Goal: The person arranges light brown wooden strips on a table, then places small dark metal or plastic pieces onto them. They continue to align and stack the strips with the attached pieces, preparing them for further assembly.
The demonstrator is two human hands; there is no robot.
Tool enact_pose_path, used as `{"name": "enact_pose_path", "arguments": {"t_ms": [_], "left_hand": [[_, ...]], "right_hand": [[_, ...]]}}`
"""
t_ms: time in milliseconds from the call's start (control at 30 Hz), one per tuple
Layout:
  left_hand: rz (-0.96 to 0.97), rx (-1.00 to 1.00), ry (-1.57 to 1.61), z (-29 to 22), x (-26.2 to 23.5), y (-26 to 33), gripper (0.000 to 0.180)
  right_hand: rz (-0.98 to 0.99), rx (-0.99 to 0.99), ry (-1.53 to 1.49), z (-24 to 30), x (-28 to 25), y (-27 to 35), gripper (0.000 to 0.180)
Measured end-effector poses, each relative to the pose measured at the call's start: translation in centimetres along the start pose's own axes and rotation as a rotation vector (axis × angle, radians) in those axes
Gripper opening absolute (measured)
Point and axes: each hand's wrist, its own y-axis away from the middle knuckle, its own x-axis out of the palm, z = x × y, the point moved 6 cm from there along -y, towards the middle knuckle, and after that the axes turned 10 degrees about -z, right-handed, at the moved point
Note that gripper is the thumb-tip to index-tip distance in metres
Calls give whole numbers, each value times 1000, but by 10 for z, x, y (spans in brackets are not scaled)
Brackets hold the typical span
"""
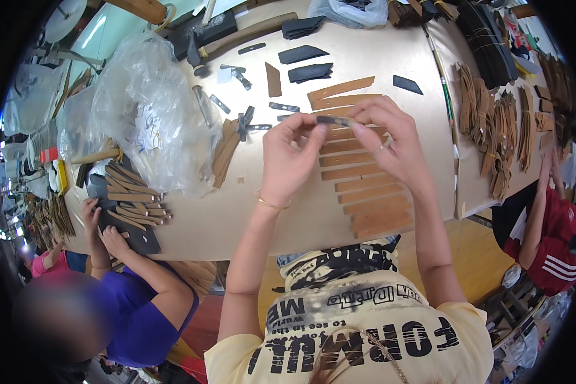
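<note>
One short, narrow dark piece (328,120) with a yellowish right end is held roughly level over the far part of a column of flat, tan, leather-like strips (355,173). The left hand (292,153) has its fingers clamped on the piece's left end; the right hand (395,137) pinches the right end. The column lies on the smooth counter (294,221), its nearest strips too overlapped to count. Left of the column sits one crinkled, clear plastic bag (150,109). Beyond the column lie one slant-ended black piece (408,84), three stacks of similar black pieces (303,54) and, leftward, one wooden-handled hammer (249,35).
</note>
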Motion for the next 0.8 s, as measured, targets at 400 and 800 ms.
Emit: {"name": "enact_pose_path", "arguments": {"t_ms": [400,800], "left_hand": [[-305,599,-877,11,24,-6,27],[-283,102,-156,5,-5,-37,18]], "right_hand": [[55,-118,377,-38,8,-26,14],[17,380,-146,-59,16,-23,10]]}}
